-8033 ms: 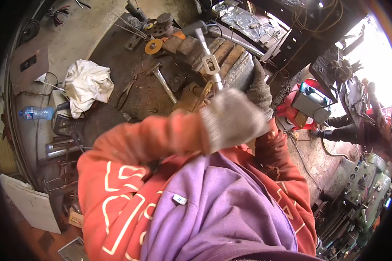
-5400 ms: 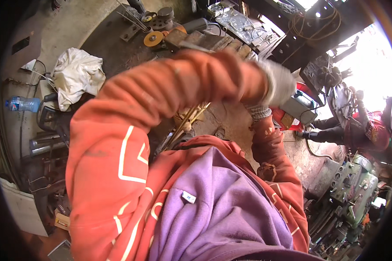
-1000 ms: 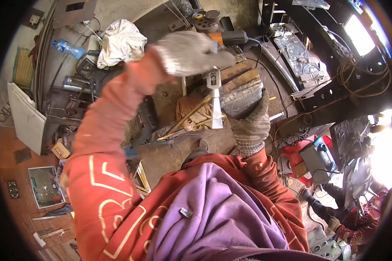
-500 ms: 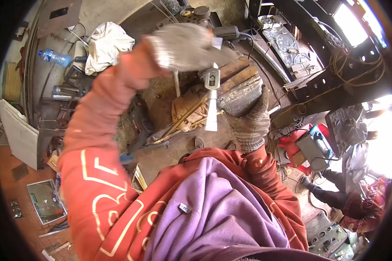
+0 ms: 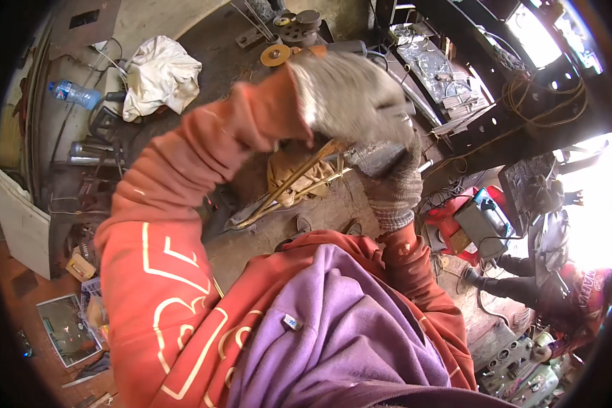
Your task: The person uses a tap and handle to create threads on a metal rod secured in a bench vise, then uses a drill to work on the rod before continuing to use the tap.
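My left hand (image 5: pixel 350 95), in a grey-white work glove, is raised over the work in front of me and blurred by motion. Its fingers bend down toward my right hand, and whatever it may hold is hidden. My right hand (image 5: pixel 393 194), gloved in grey-brown knit, grips the near edge of a dark grey block (image 5: pixel 375 162) with thumb and fingers apart around it. The left glove covers most of this block. Just left of it lie a brown cloth (image 5: pixel 285 170) and thin yellowish rods (image 5: pixel 268 204).
A grinding disc (image 5: pixel 275 55) lies at the back of the bench. To the left are a pale cloth (image 5: pixel 162 75) and a water bottle (image 5: pixel 75 94). A dark steel frame (image 5: pixel 455 160) with cables spans the right. Another person (image 5: pixel 571 299) is at the lower right.
My left hand has swept right, over the block. The metal hatchet head with a flared blade, visible earlier beneath it, is now out of sight. My right hand stays at the block's edge.
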The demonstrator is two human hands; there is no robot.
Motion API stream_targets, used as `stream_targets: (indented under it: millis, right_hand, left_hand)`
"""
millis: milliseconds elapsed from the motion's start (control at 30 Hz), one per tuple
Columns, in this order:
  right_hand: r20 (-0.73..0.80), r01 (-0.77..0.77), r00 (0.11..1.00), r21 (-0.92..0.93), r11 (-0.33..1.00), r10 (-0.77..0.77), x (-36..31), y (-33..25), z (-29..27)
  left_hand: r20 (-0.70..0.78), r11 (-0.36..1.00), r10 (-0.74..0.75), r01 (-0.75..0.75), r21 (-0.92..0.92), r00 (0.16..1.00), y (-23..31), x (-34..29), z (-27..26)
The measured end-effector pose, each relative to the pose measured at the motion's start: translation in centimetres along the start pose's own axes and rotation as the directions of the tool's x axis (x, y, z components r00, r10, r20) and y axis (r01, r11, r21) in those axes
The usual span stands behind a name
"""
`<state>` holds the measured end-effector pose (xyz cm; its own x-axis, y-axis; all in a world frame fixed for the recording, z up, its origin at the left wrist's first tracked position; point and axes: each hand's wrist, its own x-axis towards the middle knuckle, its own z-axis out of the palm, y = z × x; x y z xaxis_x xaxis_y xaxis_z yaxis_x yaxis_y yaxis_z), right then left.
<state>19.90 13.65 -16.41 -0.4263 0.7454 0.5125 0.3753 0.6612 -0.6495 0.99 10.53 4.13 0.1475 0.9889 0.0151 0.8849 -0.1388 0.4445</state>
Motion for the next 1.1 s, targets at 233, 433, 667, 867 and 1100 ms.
stream_targets:
  millis: [233,433,667,867,1100]
  right_hand:
    - [0.053,-0.146,0.988,0.025,0.989,0.144,-0.2,-0.8,-0.5]
    - [0.01,-0.113,0.994,-0.005,0.994,0.113,-0.2,-0.7,-0.1]
    - [0.101,0.013,0.995,-0.269,0.963,0.014,0.5,-1.2,-1.4]
    - [0.085,-0.226,0.969,-0.089,0.97,0.233,0.1,-1.7,-1.3]
    - [0.083,-0.04,0.995,-0.072,0.997,0.046,0.3,1.0,-0.3]
  left_hand:
    - [0.178,0.874,0.358,-0.396,0.282,0.917,1.6,-9.0,-1.4]
    - [-0.055,0.983,-0.091,0.099,0.156,0.994,-5.5,-6.5,-3.0]
    - [0.073,0.9,0.387,-0.394,0.188,0.919,0.8,-5.3,3.6]
    - [0.258,0.863,0.003,-0.133,0.487,0.966,-4.9,-4.9,-3.4]
    - [0.09,0.97,0.214,-0.2,-0.139,0.973,0.9,0.4,0.8]
